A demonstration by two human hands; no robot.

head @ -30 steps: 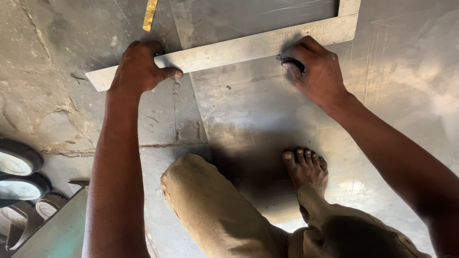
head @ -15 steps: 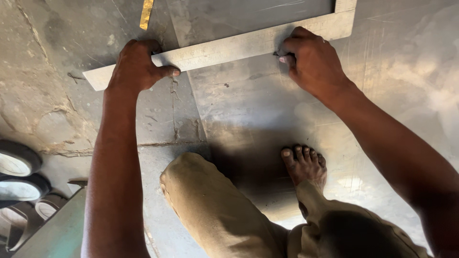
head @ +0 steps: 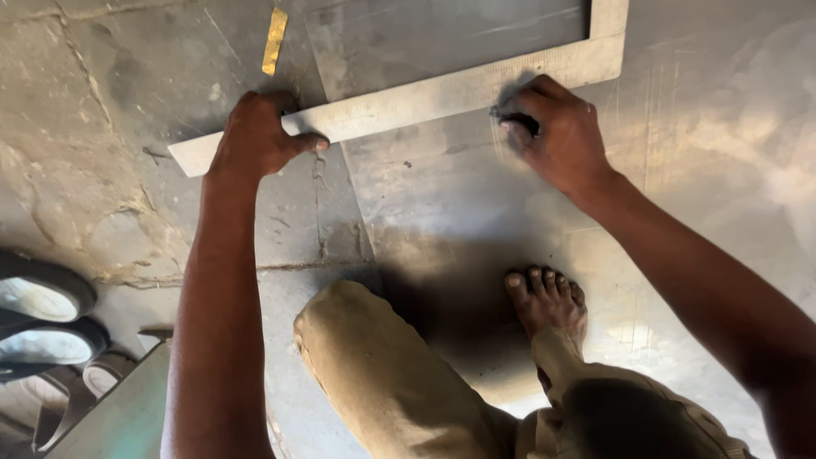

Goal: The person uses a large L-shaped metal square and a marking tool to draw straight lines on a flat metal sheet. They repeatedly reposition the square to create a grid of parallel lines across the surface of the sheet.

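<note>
A large steel L-shaped square lies across a grey metal sheet on the floor. My left hand presses flat on the square's long arm near its left end, fingers and thumb gripping its edges. My right hand pinches a small dark marking tool with its tip against the lower edge of the square, on the sheet. My bare foot stands on the sheet and my knee in tan trousers is bent below.
Cracked concrete floor lies left of the sheet. A yellow strip lies at the top. Several round black-rimmed objects and a greenish panel sit at the lower left.
My right hand has slid left along the square's lower edge with the marking tool. My left hand has stayed on the square.
</note>
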